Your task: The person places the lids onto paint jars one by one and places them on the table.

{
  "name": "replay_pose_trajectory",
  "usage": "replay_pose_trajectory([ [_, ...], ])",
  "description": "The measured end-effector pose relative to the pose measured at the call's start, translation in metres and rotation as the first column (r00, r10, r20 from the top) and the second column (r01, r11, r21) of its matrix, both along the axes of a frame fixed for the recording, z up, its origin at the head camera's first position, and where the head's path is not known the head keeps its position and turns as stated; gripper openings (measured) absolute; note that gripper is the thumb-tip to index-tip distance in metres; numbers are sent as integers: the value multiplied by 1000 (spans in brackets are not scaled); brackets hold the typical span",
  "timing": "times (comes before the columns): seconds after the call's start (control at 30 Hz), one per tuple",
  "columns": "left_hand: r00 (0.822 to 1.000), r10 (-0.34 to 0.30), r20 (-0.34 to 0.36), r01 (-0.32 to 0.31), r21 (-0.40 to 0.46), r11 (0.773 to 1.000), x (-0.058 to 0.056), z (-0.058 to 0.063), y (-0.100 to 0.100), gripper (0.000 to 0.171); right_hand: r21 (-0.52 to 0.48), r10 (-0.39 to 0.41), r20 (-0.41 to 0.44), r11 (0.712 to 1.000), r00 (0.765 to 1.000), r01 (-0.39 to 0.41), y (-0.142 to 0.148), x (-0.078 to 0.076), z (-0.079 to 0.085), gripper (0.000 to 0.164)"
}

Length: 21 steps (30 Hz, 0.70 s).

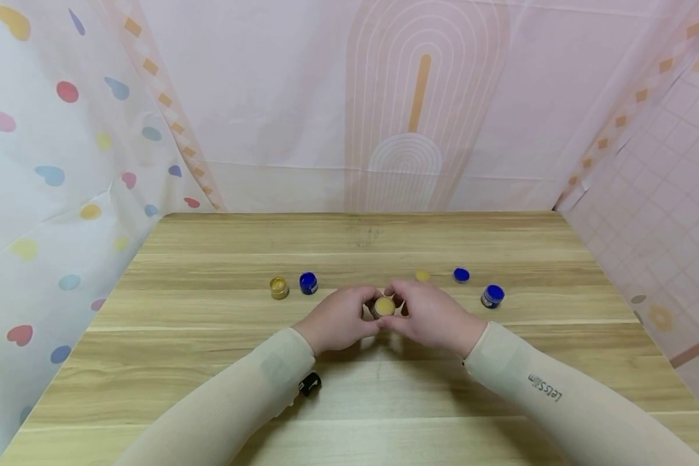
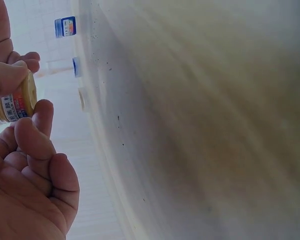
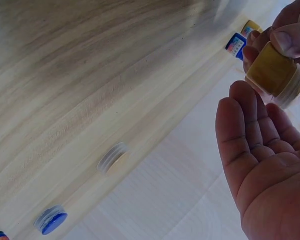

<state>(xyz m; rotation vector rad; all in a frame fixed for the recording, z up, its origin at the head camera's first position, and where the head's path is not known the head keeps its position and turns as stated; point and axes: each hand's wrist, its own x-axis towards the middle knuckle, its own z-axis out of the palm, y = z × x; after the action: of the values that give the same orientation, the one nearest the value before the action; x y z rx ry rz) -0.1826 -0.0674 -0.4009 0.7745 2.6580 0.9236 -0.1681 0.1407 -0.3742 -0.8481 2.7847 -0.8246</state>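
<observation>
Between both hands, just above the table, is a small jar of yellow paint (image 1: 384,307) with its yellow lid on. My left hand (image 1: 339,317) grips its side; in the right wrist view a thumb presses on the jar's yellow body (image 3: 272,67). My right hand (image 1: 433,316) comes from the other side, thumb and forefinger at the lid in the head view. The right wrist view shows the right hand's other fingers (image 3: 247,107) stretched out beside the jar. In the left wrist view the jar's printed label (image 2: 14,106) shows; the lower fingers (image 2: 62,180) are curled.
Left of the hands stand a yellow paint jar (image 1: 278,288) and a blue one (image 1: 308,283), both apparently uncovered. A loose yellow lid (image 1: 422,276), a loose blue lid (image 1: 461,276) and a lidded blue jar (image 1: 492,296) are at right. Patterned cloth (image 1: 279,97) borders the wooden table (image 1: 210,362).
</observation>
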Motion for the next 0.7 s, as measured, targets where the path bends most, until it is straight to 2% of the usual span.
replay_pose_trajectory([
  [0.23,1000,0,-5,0,-11,1000,-1,0,0,26,8,55,-49,998,997,-54,0,1,1,38],
  [0.43,1000,1,-11,-1,-1,1000,-1,-1,0,38,16,72,-79,997,994,-71,0,1,2,35],
  [0.5,1000,-1,-16,1,2,1000,-1,-2,0,39,17,72,-80,997,994,-71,0,1,2,32],
  [0.7,1000,-11,-6,11,5,1000,0,-1,0,29,17,36,-33,999,999,-36,-1,2,2,19],
])
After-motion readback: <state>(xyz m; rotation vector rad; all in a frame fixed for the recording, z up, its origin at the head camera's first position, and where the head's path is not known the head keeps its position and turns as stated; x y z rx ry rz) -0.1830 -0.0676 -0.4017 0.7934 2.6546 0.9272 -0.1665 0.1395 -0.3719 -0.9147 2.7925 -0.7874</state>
